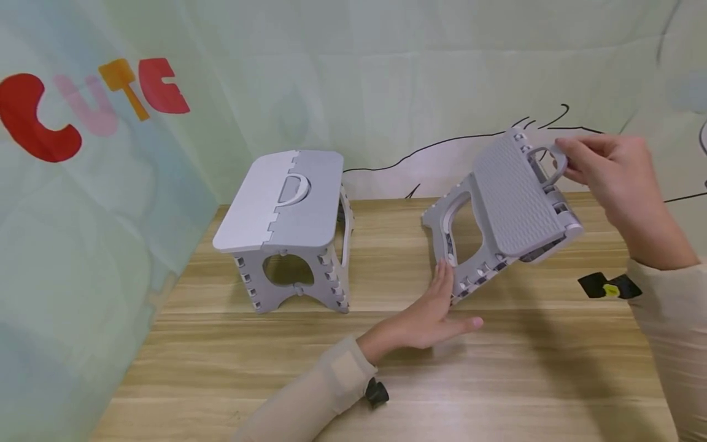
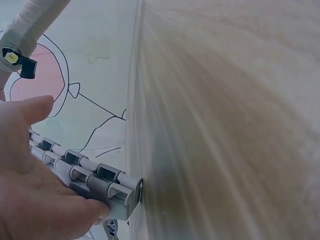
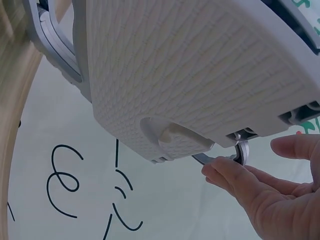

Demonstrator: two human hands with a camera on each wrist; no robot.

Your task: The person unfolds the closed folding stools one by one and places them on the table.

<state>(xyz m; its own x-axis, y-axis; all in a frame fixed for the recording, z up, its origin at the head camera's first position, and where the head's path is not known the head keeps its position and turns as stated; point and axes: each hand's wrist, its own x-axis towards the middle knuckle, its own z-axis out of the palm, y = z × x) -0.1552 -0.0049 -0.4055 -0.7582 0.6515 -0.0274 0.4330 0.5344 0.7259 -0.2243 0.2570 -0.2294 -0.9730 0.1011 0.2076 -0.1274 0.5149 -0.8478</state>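
A grey folding step stool (image 1: pixel 510 196) is partly folded and tilted on the right, its textured top halves bent upward at the middle. My right hand (image 1: pixel 615 175) holds its carry handle (image 1: pixel 561 164) by the fingers; in the right wrist view the fingers hook the handle (image 3: pixel 242 151) and the thumb stands apart. My left hand (image 1: pixel 425 319) touches the stool's lower leg panel with straight fingers, thumb spread. The left wrist view shows that hand (image 2: pixel 40 190) beside the hinged edge (image 2: pixel 80 172). Part of the far leg panel is hidden.
Another folding stool (image 1: pixel 248 199), light and darker grey, stands unfolded on the left of the wood-grain table (image 1: pixel 265 374). A printed cloth backdrop (image 1: pixel 386 80) hangs behind the table and along its left side, with coloured letters on it.
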